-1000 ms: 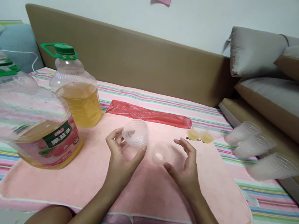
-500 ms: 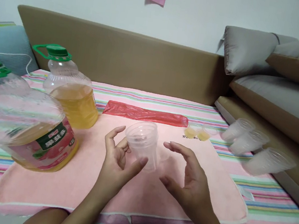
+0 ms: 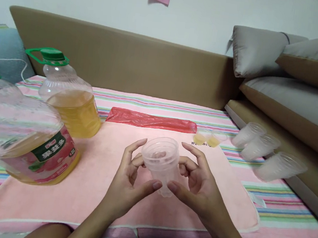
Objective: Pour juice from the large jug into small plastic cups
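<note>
A clear plastic cup (image 3: 160, 156), roughly upright with its mouth tilted toward me, is held between my hands above the pink mat. My left hand (image 3: 133, 170) grips its left side, thumb across the front and bent fingers at the side. On the opposite side my right hand (image 3: 198, 178) closes on the same cup, thumb in front and curled fingers against the wall. Both index fingers stick up near the rim. No liquid shows in the cup; whether a second cup is nested in it, I cannot tell.
Two big green-capped jugs of yellow juice, a near jug (image 3: 45, 155) and a far jug (image 3: 74, 112), stand left. A red plastic bag (image 3: 151, 120) lies behind the pink mat (image 3: 92, 204). Two small cups hold yellow liquid (image 3: 213, 141). Several stacked cups (image 3: 281, 168) lie right, beside cushions (image 3: 302, 100).
My right hand has moved in from the right and taken hold of the cup, which only my left hand held before. The cup has come slightly right and nearer to me.
</note>
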Available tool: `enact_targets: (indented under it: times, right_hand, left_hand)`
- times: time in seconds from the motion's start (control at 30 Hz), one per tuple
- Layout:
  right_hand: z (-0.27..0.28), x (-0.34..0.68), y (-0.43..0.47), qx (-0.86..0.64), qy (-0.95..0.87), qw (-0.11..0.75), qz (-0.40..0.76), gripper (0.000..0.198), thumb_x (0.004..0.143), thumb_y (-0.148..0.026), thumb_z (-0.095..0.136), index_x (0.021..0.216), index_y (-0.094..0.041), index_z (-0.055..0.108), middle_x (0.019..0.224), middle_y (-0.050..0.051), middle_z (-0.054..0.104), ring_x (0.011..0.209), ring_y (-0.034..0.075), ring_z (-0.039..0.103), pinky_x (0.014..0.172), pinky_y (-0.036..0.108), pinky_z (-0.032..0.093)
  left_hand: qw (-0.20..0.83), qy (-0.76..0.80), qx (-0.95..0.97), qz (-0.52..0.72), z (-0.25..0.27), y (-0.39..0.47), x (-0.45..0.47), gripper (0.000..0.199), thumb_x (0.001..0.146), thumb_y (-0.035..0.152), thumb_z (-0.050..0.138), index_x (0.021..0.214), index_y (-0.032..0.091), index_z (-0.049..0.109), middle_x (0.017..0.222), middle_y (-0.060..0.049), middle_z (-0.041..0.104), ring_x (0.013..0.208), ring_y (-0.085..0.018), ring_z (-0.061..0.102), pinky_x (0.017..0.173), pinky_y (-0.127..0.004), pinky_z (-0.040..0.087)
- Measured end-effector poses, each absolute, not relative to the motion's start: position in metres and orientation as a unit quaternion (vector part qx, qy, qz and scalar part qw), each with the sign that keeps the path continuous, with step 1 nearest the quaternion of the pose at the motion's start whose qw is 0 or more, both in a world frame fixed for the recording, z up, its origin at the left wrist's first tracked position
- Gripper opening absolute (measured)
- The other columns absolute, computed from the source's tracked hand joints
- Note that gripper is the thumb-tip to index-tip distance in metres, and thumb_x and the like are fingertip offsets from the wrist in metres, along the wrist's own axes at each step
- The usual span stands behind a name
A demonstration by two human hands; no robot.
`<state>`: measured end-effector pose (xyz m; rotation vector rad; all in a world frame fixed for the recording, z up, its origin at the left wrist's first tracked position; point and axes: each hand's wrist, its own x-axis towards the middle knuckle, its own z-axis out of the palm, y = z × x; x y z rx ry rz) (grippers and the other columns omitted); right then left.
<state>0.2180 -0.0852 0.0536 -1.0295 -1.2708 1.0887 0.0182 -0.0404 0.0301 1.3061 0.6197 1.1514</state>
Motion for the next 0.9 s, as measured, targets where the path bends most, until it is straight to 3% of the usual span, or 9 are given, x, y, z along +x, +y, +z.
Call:
enact_targets:
  times: [0.4, 0.57, 0.67, 0.73, 0.83, 0.9]
  right_hand:
    - [0.051, 0.219, -0.087, -0.437, -0.559, 0.541, 0.451, 0.085, 0.082, -0.039, 0.094, 0.15, -0.034, 0.043, 0.119, 0.003, 0.063, 0.11, 0.028, 0.051, 0.097, 0.042, 0.034]
    - [0.051, 0.231, -0.08, -0.417, -0.554, 0.577, 0.432, 0.084, 0.083, -0.039, 0.093, 0.15, -0.033, 0.043, 0.115, 0.004, 0.062, 0.108, 0.027, 0.054, 0.102, 0.044, 0.038]
    - [0.057, 0.25, -0.075, -0.407, -0.522, 0.63, 0.406, 0.08, 0.085, -0.038, 0.092, 0.147, -0.033, 0.042, 0.118, 0.005, 0.064, 0.109, 0.026, 0.057, 0.099, 0.042, 0.043]
    - [0.061, 0.269, -0.074, -0.427, -0.5, 0.659, 0.365, 0.077, 0.083, -0.036, 0.092, 0.143, -0.031, 0.044, 0.118, 0.005, 0.065, 0.106, 0.025, 0.059, 0.094, 0.038, 0.045]
    - [0.058, 0.309, -0.08, -0.47, -0.442, 0.712, 0.277, 0.077, 0.072, -0.03, 0.097, 0.131, -0.029, 0.048, 0.107, 0.001, 0.065, 0.094, 0.019, 0.059, 0.084, 0.031, 0.046]
    - [0.047, 0.343, -0.088, -0.486, -0.379, 0.757, 0.217, 0.081, 0.063, -0.021, 0.099, 0.127, -0.028, 0.048, 0.096, -0.003, 0.061, 0.093, 0.017, 0.058, 0.086, 0.028, 0.046]
  left_hand:
    - [0.559, 0.278, 0.606, 0.493, 0.025, -0.041, 0.017, 0.087, 0.085, 0.048, 0.089, 0.153, 0.038, 0.036, 0.135, -0.004, 0.071, 0.143, -0.027, 0.047, 0.119, -0.045, 0.03]
    - [0.49, 0.282, 0.634, 0.528, 0.022, -0.039, 0.016, 0.069, 0.098, 0.067, 0.063, 0.156, 0.038, 0.038, 0.145, -0.004, 0.065, 0.127, -0.024, 0.055, 0.108, -0.039, 0.034]
    - [0.466, 0.288, 0.604, 0.579, 0.021, -0.034, 0.015, 0.048, 0.106, 0.063, 0.049, 0.143, 0.032, 0.051, 0.134, -0.006, 0.071, 0.117, -0.023, 0.058, 0.099, -0.037, 0.036]
    - [0.464, 0.293, 0.572, 0.609, 0.019, -0.031, 0.015, 0.037, 0.108, 0.057, 0.05, 0.128, 0.028, 0.06, 0.116, -0.005, 0.073, 0.109, -0.022, 0.059, 0.093, -0.036, 0.038]
    - [0.462, 0.304, 0.549, 0.627, 0.019, -0.029, 0.014, 0.028, 0.108, 0.049, 0.053, 0.103, 0.025, 0.066, 0.097, -0.003, 0.064, 0.096, -0.02, 0.057, 0.091, -0.034, 0.041]
    - [0.462, 0.306, 0.554, 0.622, 0.019, -0.029, 0.014, 0.028, 0.109, 0.046, 0.052, 0.095, 0.025, 0.065, 0.093, -0.002, 0.059, 0.095, -0.02, 0.055, 0.091, -0.033, 0.043]
